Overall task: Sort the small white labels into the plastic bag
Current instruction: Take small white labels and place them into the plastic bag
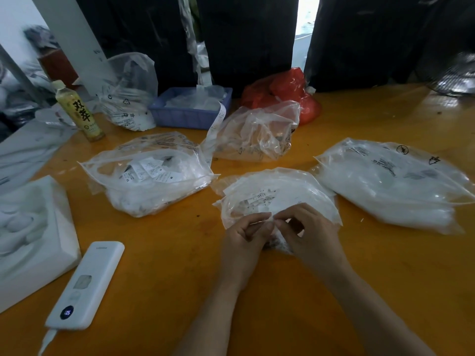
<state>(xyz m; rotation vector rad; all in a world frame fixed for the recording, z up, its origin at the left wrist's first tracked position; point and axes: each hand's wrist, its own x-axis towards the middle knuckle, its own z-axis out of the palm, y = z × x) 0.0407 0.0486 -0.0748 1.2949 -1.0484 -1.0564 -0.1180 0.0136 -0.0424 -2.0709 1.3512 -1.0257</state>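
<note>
Both hands are meeting at the near edge of a clear plastic bag (277, 199) lying on the orange tabletop (159, 265): the left hand (244, 240) and right hand (311, 235) are each pinching something thin and white between thumb and fingertips, probably small white labels (257, 199) like those showing through the film just beyond the fingers. The labels look light, limp and prone to clinging, so pinching one by its edge seems best; the bag is soft and slippery and is likely best held at its mouth.

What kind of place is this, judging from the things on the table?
Probably a garment workshop or packing room: clear plastic bags of small white labels lie across an orange table, a printed label strip hangs from a blue tray, and dark garments hang behind.
</note>
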